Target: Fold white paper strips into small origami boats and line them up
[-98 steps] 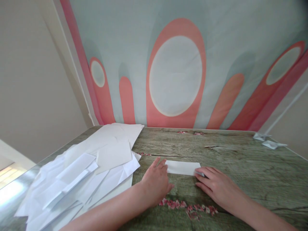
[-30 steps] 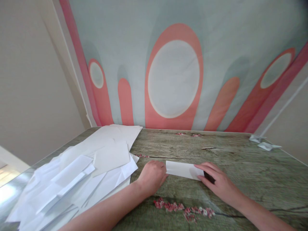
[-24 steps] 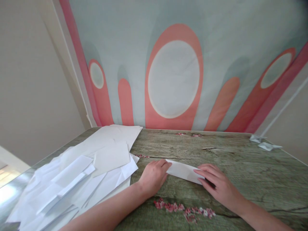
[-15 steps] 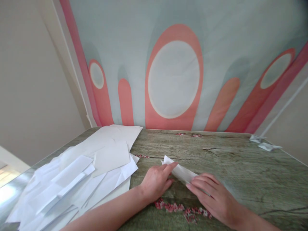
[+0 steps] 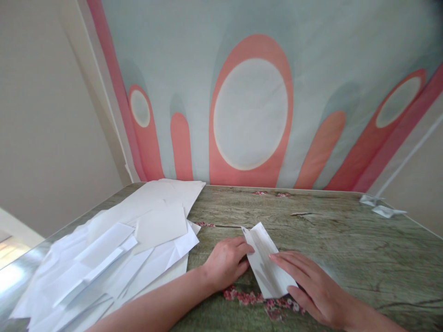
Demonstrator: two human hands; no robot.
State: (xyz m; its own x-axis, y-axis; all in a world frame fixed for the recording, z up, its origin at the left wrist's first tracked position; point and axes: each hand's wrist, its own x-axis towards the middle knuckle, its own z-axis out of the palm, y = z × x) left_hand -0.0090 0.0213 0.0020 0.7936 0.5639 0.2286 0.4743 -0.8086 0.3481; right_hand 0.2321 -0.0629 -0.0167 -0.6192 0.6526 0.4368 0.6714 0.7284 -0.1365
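Note:
A small white folded paper [image 5: 268,265] lies partly opened on the wood-patterned table, with a lengthwise crease and its sides slightly raised. My left hand [image 5: 228,263] has its curled fingers closed on the paper's left edge. On the right side, my right hand [image 5: 309,286] holds the paper's edge between its thumb, near the lower right corner, and its extended fingers higher up.
A spread pile of white sheets [image 5: 159,228] covers the left part of the table [image 5: 332,240]. Two small folded paper pieces [image 5: 387,211] rest at the far right edge. Behind the table stands a patterned backdrop [image 5: 194,60].
The paper was a narrow folded strip and now shows a wider, opened face reaching nearer to me. My right hand's fingers and thumb have spread farther apart along it.

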